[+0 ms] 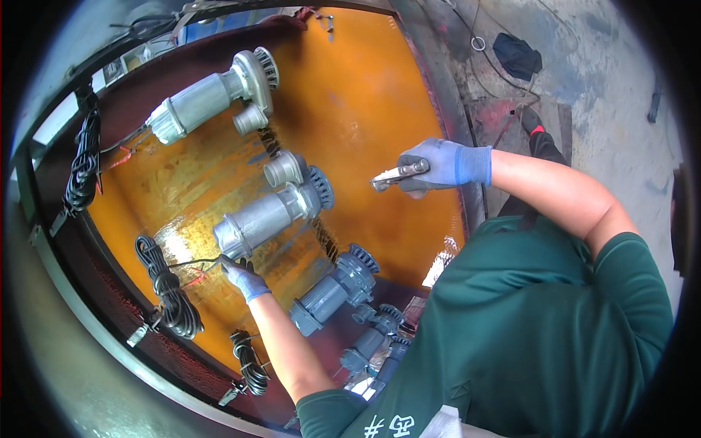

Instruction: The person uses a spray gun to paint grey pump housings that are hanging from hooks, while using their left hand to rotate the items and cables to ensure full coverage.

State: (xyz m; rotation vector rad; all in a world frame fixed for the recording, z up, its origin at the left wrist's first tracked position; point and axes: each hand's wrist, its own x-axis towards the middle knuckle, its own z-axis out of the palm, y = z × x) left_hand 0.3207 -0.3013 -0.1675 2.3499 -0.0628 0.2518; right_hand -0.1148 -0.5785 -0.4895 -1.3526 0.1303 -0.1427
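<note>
Grey motors and cable bundles on an orange panel

Along the orange panel (358, 109) stand a top grey motor (212, 98), a darker grey motor (332, 288) lower down and smaller ones (372, 339) near the bottom. Coiled black cables (169, 288) hang at the panel's left rim, another coil (82, 164) higher up. A dark cloth (517, 55) lies on the concrete floor (621, 109).

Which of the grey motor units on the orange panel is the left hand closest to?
The second grey motor unit from the top. The left hand sits just below its capped end, at the thin wires; the other units lie farther away.
</note>
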